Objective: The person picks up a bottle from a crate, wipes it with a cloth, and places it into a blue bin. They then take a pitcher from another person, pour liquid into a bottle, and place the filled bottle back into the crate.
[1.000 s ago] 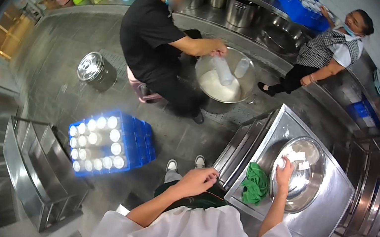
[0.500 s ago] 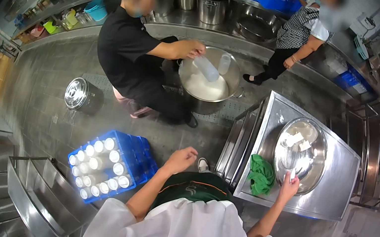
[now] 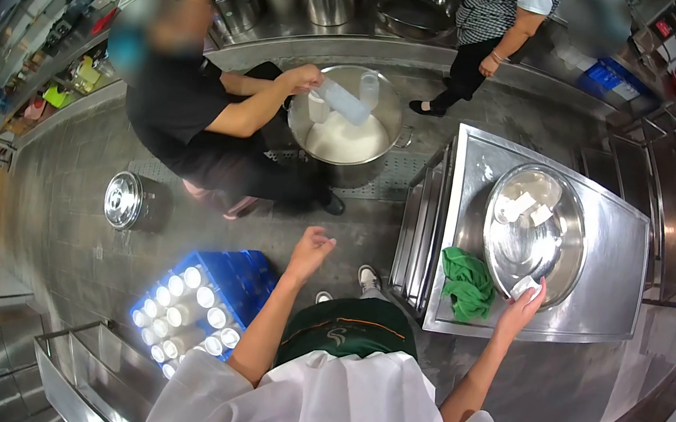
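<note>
My right hand point(image 3: 523, 310) holds a small white lid point(image 3: 525, 287) at the near rim of a wide steel bowl point(image 3: 579, 251). Inside that bowl lie several more white lids point(image 3: 521, 208). My left hand point(image 3: 310, 253) hovers over the floor with its fingers loosely bent and apart, nothing seen in it. Nearest to it is a blue crate point(image 3: 242, 275) of bottles with white lids point(image 3: 205, 296). A crumpled green cloth point(image 3: 467, 284) lies on the steel cart point(image 3: 474, 171), left of the bowl.
A seated co-worker point(image 3: 184, 114) tilts a clear bottle point(image 3: 343, 103) over a large steel pot point(image 3: 338, 157) of white contents. Another person point(image 3: 493, 31) stands beyond. A lidded steel container point(image 3: 123, 200) stands on the floor, and an empty-looking steel rack point(image 3: 91, 380) at lower left.
My right hand has turned the lid, which now faces up at the bowl's rim. My left hand has risen slightly. The view has shifted, and the co-worker's bottle lies flatter.
</note>
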`<state>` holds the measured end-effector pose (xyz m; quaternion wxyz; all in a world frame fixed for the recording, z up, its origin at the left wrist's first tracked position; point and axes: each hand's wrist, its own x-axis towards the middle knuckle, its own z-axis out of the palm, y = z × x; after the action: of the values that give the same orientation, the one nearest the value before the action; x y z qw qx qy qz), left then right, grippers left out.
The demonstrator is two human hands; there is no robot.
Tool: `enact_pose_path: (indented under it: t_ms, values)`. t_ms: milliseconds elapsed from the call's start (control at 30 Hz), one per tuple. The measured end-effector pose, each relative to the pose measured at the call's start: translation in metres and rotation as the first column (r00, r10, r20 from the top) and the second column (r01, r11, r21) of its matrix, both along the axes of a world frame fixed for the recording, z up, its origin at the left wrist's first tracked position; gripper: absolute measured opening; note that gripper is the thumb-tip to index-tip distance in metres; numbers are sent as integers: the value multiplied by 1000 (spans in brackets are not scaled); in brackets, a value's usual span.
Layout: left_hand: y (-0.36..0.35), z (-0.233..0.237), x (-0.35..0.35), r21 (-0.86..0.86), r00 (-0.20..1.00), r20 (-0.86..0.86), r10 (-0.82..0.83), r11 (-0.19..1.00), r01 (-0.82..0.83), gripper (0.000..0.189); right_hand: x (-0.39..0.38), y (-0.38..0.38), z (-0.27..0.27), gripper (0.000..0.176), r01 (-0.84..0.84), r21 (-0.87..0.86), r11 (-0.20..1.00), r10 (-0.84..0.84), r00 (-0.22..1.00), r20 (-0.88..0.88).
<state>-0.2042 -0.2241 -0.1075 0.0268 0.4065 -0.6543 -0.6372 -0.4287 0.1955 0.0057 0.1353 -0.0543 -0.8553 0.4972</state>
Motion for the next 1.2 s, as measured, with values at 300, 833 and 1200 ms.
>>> enact_pose_path:
  t_ms: [300,833,1200]
  values:
    - [-22,-19,-69,-46,984,-55,172,984,-174,84,12,19,-3,45,38,-243,969,-5,991,137]
    - [-189,-66,-266,-267,821,-411,396,809,-523,119,9,-7,60,58,31,-614,789,143,962,233]
    - [-192,-47,-257,-388,797,-534,283,755,-529,103,-22,-3,94,53,38,-857,514,400,873,279]
